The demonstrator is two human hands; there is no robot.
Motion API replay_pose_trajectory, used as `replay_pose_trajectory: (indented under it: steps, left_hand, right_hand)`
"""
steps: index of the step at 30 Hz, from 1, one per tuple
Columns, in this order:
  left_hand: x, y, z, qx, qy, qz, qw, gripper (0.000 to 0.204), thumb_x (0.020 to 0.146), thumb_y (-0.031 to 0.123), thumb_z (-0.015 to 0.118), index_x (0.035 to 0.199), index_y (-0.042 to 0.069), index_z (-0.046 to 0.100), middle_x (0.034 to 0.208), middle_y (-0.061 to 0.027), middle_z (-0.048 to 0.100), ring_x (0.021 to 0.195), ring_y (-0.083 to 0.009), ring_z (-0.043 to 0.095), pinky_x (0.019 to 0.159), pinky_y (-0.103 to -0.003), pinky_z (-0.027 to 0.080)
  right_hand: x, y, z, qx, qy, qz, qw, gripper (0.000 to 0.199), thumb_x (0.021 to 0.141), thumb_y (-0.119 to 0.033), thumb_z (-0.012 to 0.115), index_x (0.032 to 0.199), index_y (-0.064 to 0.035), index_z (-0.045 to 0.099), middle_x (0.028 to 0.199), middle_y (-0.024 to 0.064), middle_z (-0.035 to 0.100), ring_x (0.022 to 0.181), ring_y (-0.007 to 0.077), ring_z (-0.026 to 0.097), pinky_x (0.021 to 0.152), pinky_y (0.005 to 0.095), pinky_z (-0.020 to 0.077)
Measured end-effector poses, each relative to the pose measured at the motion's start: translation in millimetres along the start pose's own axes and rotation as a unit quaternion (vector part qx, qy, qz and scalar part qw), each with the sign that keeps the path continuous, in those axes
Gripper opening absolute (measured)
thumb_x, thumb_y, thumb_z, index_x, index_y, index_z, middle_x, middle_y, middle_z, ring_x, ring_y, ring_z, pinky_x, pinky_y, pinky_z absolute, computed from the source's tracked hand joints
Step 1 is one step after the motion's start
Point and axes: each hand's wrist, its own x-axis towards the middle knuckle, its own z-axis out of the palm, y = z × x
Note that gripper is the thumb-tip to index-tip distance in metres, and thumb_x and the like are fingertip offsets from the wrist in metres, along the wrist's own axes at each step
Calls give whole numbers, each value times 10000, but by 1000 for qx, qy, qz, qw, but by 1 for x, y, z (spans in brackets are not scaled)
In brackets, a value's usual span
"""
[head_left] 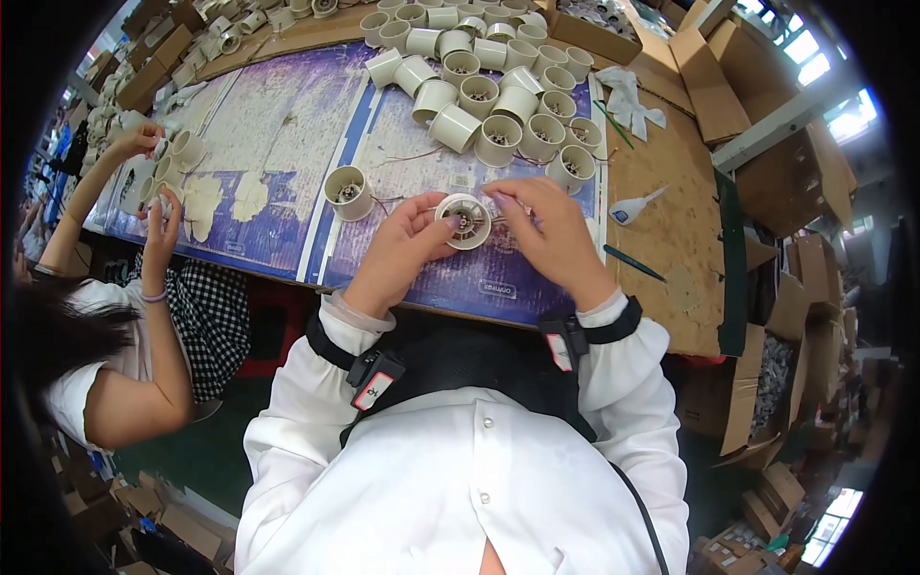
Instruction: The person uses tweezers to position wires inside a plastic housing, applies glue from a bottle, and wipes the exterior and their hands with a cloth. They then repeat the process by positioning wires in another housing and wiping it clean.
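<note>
Your fingers close from both sides on a round cream plastic housing point(464, 220), its open face turned up at you and small metal parts showing in its middle: the left hand point(402, 251) pinches its left rim with thumb and fingertips, while the right hand point(549, 233) curls over its right edge, fingertips pressed to the rim. You hold the housing just above the near edge of the worktable point(661, 240), over a worn blue-and-white printed sheet point(287, 144) that covers the tabletop, with a small white label strip near its front edge. A single like housing point(348, 192) stands just left of your hands, thin red wires trailing beside it. Beyond your fingers a crowded cluster of cream housings point(489, 86) lies heaped, some upright, some tipped. To your right, on bare brown board, lie a white bottle with a pointed nozzle point(632, 207), a green pen point(634, 263) and crumpled white cloth point(628, 96). Open brown cardboard cartons point(719, 86) stand past the table's right end. At your left a co-worker's hands point(153, 182) work on more housings
</note>
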Motion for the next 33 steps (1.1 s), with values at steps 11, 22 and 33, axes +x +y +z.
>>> replay_pose_trajectory:
  steps: [11, 22, 33]
  left_hand:
    - [-6, 5, 2, -59, -21, -38, 997, 429, 929, 192, 559, 1289, -9, 441, 1099, -102, 611, 1010, -175, 612, 849, -316, 535]
    - [10, -4, -25, -292, -190, -197, 917, 527, 976, 406, 355, 1281, -14, 441, 1117, -228, 593, 875, -289, 677, 769, -412, 582]
    - [13, -7, -27, -426, -207, -237, 848, 542, 982, 434, 316, 1298, 12, 440, 1131, -251, 585, 804, -298, 685, 695, -406, 604]
  right_hand:
    - [-15, 0, -15, -10, -87, 12, 996, 131, 816, -83, 646, 939, -39, 656, 870, 103, 651, 831, 272, 598, 754, 364, 461]
    - [15, -12, -2, 20, -62, -16, 998, 100, 805, -117, 647, 871, -42, 655, 811, 104, 640, 761, 259, 607, 657, 338, 466]
    - [30, -20, -2, 40, -87, 1, 995, 130, 783, -160, 655, 827, -40, 673, 735, 97, 640, 671, 252, 609, 603, 341, 467]
